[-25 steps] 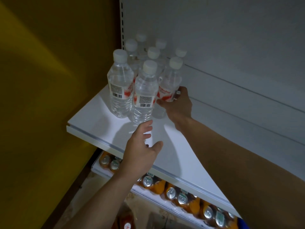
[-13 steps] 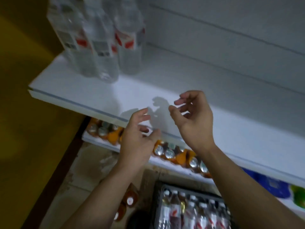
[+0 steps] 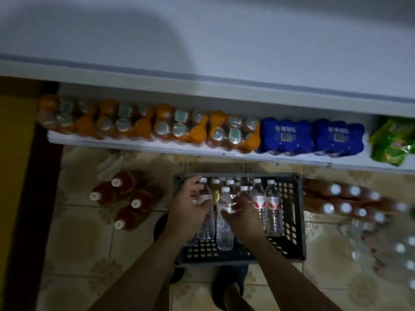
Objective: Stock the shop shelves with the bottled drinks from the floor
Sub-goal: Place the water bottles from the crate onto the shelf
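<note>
A dark plastic crate [image 3: 300, 223] stands on the tiled floor below me, holding several clear water bottles [image 3: 272, 205] with white caps and red labels. Both my hands are down inside it. My left hand [image 3: 188, 207] has spread fingers curled beside a bottle [image 3: 204, 199] at the crate's left side. My right hand [image 3: 243, 213] lies with fingers apart against a tall bottle [image 3: 225, 232] in the middle. Neither hand has lifted anything. The white upper shelf [image 3: 224, 41] fills the top of the view, blurred.
The lower shelf carries orange drink packs [image 3: 179, 126], blue packs [image 3: 285, 135] and a green pack [image 3: 390, 142]. Brown bottles [image 3: 132, 198] stand on the floor left of the crate, with more brown bottles [image 3: 350, 203] and clear bottles [image 3: 399, 248] to its right. My dark shoe [image 3: 229, 286] is in front.
My view swung down from the upper shelf to the floor. Both hands left the shelf edge and dropped into the crate among the water bottles.
</note>
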Tool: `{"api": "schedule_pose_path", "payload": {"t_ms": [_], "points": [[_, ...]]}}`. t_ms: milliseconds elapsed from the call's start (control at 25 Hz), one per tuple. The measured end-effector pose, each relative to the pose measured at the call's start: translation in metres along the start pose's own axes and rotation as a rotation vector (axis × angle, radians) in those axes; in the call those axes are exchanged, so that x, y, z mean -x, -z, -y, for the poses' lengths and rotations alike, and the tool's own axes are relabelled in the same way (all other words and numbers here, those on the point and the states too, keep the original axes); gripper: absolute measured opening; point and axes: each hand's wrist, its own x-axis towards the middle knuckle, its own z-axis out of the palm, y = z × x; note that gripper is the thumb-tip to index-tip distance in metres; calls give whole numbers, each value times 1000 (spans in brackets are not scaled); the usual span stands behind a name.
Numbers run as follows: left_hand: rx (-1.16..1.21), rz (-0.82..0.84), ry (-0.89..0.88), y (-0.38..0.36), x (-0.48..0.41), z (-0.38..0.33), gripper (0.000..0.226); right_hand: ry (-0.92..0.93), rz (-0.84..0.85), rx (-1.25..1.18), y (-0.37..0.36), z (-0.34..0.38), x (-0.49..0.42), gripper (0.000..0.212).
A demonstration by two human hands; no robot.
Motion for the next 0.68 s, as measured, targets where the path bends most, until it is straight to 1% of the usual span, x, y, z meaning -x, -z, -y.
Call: {"api": "schedule_pose_path", "payload": {"t_ms": [80, 120, 160, 240, 280, 360, 480, 560, 680], "points": [[-53, 61, 46, -23, 2, 15, 58, -57, 193, 203, -24, -40, -22, 64], [-81, 89, 55, -32, 3, 21, 59, -91, 241, 221, -35, -55, -32, 72], [-109, 114, 56, -40, 3, 26, 59, -143, 249, 160, -45, -66, -42, 76], [-168, 148, 67, -51, -3, 36, 58, -242, 196, 28, -65, -82, -62, 84], [-186, 158, 73, -55, -6, 43, 57, -270, 173, 15, -75, -88, -71, 87], [-193, 175, 108, -62, -15, 60, 56, -264, 170, 59, -97, -99, -88, 85], [-151, 159, 213, -69, -22, 89, 63, -279, 150, -45, -113, -115, -103, 78], [-124, 150, 252, -73, -24, 104, 57, -265, 124, -90, -116, -127, -112, 73], [-89, 141, 261, -72, -20, 108, 51, -219, 162, -84, -109, -138, -109, 61]]}}
